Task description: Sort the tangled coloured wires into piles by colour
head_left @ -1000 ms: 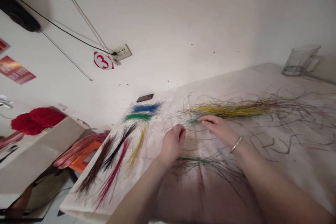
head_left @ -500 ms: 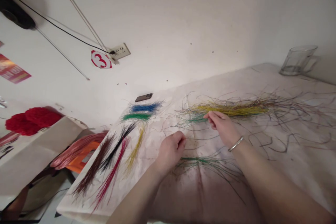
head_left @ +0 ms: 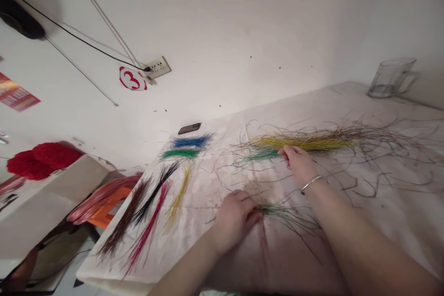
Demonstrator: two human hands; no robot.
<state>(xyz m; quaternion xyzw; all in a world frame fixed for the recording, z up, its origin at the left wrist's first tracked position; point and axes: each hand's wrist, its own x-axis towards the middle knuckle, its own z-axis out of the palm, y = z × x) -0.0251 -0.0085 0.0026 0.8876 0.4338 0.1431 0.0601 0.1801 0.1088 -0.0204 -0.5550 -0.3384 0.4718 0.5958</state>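
Observation:
My left hand lies at the near end of a loose bunch of green strands, its fingers closed on the strands. My right hand, with a silver bangle on its wrist, pinches green strands at the edge of a long yellow and green fibre bundle. Further left lie sorted bunches: blue, green, yellow, black, red and dark brown. Loose dark strands spread across the right side of the stained white table covering.
A dark phone lies at the table's far edge by the wall. A glass jug stands at the far right corner. Red fibre bundles and an orange stool sit below the left table edge.
My left hand has moved down and right onto the near green bunch. My right hand has shifted slightly right along the yellow and green bundle.

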